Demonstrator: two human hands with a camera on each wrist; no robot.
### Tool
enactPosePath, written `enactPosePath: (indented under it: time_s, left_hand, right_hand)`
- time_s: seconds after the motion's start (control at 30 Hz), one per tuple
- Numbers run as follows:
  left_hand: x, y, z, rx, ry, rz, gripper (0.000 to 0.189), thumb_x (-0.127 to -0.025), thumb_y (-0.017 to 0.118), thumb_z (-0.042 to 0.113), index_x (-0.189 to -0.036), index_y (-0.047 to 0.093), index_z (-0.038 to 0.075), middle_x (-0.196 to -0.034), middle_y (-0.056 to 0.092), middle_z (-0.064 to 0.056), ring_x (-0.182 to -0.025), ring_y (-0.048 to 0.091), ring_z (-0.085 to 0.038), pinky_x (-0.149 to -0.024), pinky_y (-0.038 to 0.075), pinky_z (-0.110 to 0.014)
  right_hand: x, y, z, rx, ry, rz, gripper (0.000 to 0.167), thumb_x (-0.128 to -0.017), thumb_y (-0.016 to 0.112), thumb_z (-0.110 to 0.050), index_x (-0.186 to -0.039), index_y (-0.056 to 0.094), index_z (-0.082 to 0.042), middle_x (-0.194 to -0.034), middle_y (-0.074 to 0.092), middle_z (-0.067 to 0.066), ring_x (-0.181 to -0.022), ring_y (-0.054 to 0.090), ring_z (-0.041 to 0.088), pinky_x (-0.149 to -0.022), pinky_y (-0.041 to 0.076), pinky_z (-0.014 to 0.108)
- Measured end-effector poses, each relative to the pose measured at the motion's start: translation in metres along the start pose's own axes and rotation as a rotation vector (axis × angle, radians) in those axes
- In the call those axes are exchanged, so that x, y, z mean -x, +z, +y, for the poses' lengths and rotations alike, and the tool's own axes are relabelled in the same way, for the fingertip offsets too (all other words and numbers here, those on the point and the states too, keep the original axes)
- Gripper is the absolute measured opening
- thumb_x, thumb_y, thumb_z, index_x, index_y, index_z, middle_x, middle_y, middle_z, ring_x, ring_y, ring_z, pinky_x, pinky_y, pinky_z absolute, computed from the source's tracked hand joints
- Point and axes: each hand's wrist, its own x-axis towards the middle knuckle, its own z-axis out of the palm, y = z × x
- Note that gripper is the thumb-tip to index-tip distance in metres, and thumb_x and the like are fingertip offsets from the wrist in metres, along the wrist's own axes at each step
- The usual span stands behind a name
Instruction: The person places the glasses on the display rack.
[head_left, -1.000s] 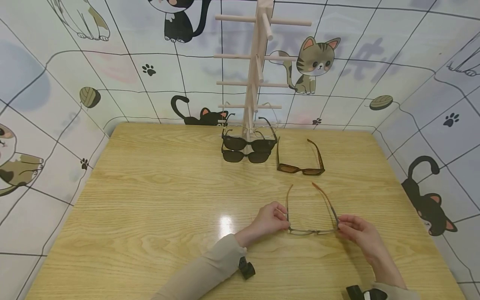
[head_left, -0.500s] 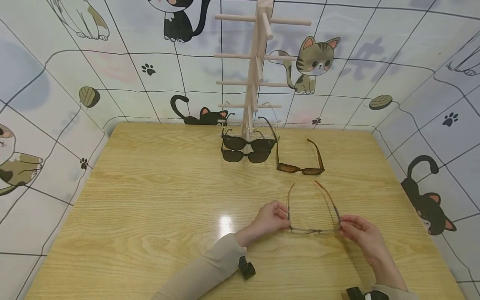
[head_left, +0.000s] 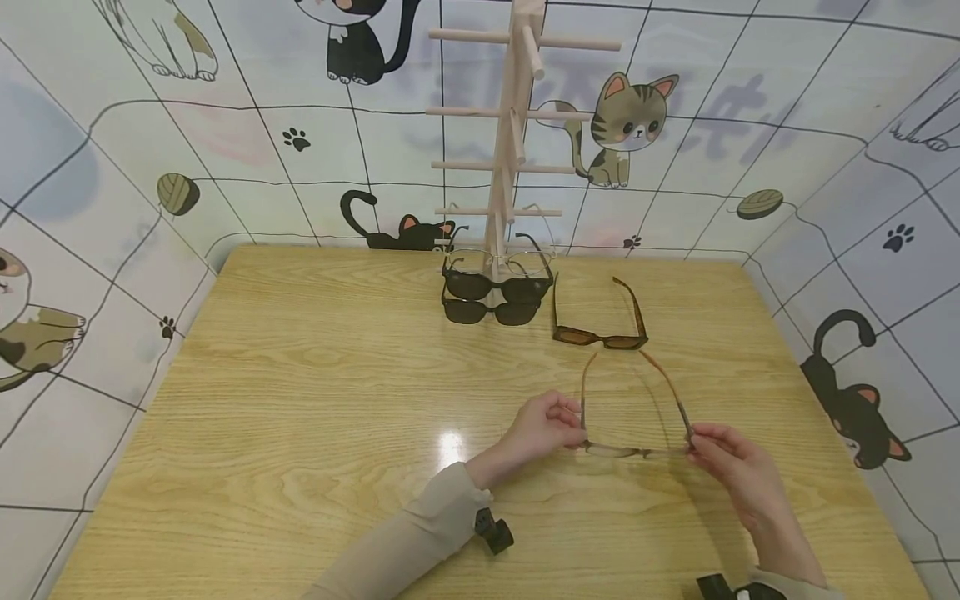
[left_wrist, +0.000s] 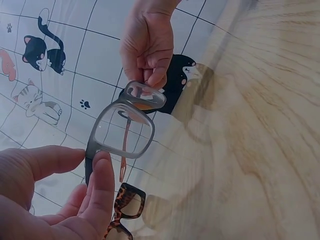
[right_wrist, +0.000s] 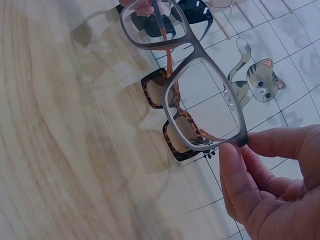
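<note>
Grey-framed eyeglasses (right_wrist: 200,50) with clear lenses and orange-brown temple tips are held between both hands, temples unfolded and pointing away from me. My left hand (head_left: 546,427) pinches the left hinge corner between thumb and fingers. At the opposite corner my right hand (head_left: 738,467) grips the frame the same way. In the right wrist view the glasses are off the tabletop. Just beyond the temple tips, tortoiseshell sunglasses (head_left: 600,340) with brown lenses rest on the table, temples unfolded.
Behind stands a wooden display rack (head_left: 504,167) with several pegs. Two pairs of black sunglasses (head_left: 497,289) and thin wire-rimmed glasses (head_left: 471,260) are at its base. Cat-patterned walls (head_left: 300,192) border the wooden table (head_left: 300,375) at the back and sides.
Both hands have shifted slightly away from me and to the right with the eyeglasses. The temple tips have come close to the tortoiseshell sunglasses, which have stayed put.
</note>
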Motion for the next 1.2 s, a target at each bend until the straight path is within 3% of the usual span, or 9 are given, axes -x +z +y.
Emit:
enactPosePath:
  time_s: [0.2, 0.47, 0.67, 0.83, 1.03, 1.2]
  left_hand:
    - [0.000, 0.000, 0.006, -0.014, 0.033, 0.028, 0.025, -0.078, 0.069, -0.006, -0.102, 0.061, -0.003, -0.083, 0.064, -0.010, -0.065, 0.061, -0.010, -0.063, 0.055, -0.024]
    - [0.000, -0.002, 0.018, 0.042, 0.064, 0.036, 0.027, -0.078, 0.068, -0.007, -0.104, 0.060, -0.006, -0.084, 0.063, -0.009, -0.069, 0.061, -0.010, -0.066, 0.055, -0.024]
    - [0.000, -0.004, 0.028, 0.049, 0.079, 0.039, 0.028, -0.079, 0.068, -0.006, -0.106, 0.060, -0.006, -0.087, 0.064, -0.011, -0.072, 0.062, -0.011, -0.067, 0.055, -0.025]
    - [-0.002, -0.006, 0.035, 0.070, 0.078, 0.035, 0.029, -0.079, 0.067, -0.007, -0.108, 0.060, -0.006, -0.087, 0.063, -0.010, -0.072, 0.062, -0.011, -0.068, 0.055, -0.026]
    - [-0.005, -0.008, 0.046, 0.082, 0.088, 0.036, 0.028, -0.079, 0.067, -0.006, -0.106, 0.060, -0.005, -0.086, 0.062, -0.007, -0.071, 0.061, -0.010, -0.068, 0.055, -0.026]
    - [-0.007, -0.010, 0.057, 0.080, 0.105, 0.028, 0.028, -0.081, 0.067, -0.006, -0.108, 0.059, -0.006, -0.086, 0.061, -0.006, -0.070, 0.061, -0.009, -0.069, 0.055, -0.026]
  right_hand:
    - [-0.004, -0.007, 0.004, -0.031, -0.030, 0.005, 0.014, -0.091, 0.058, 0.000, -0.102, 0.065, -0.006, -0.094, 0.067, 0.002, -0.086, 0.065, 0.010, -0.075, 0.054, 0.022]
    - [-0.031, -0.051, 0.053, -0.038, -0.106, 0.004, 0.023, -0.091, 0.058, 0.000, -0.114, 0.059, 0.002, -0.102, 0.067, 0.005, -0.091, 0.066, 0.014, -0.080, 0.053, 0.029]
    - [-0.038, -0.053, 0.043, -0.088, -0.158, -0.059, 0.024, -0.091, 0.054, 0.007, -0.115, 0.057, 0.008, -0.106, 0.066, 0.011, -0.094, 0.065, 0.018, -0.080, 0.054, 0.029]
    - [-0.046, -0.058, 0.042, -0.020, -0.185, -0.043, 0.026, -0.092, 0.055, 0.004, -0.117, 0.058, 0.006, -0.107, 0.065, 0.012, -0.095, 0.065, 0.019, -0.080, 0.054, 0.030]
    - [-0.037, -0.028, -0.005, -0.061, -0.191, -0.050, 0.021, -0.091, 0.054, 0.007, -0.111, 0.060, 0.007, -0.101, 0.066, 0.011, -0.090, 0.065, 0.018, -0.077, 0.055, 0.027]
    - [-0.058, -0.054, 0.015, -0.019, -0.222, -0.051, 0.027, -0.092, 0.055, 0.002, -0.118, 0.057, 0.006, -0.106, 0.065, 0.010, -0.094, 0.065, 0.020, -0.080, 0.054, 0.030]
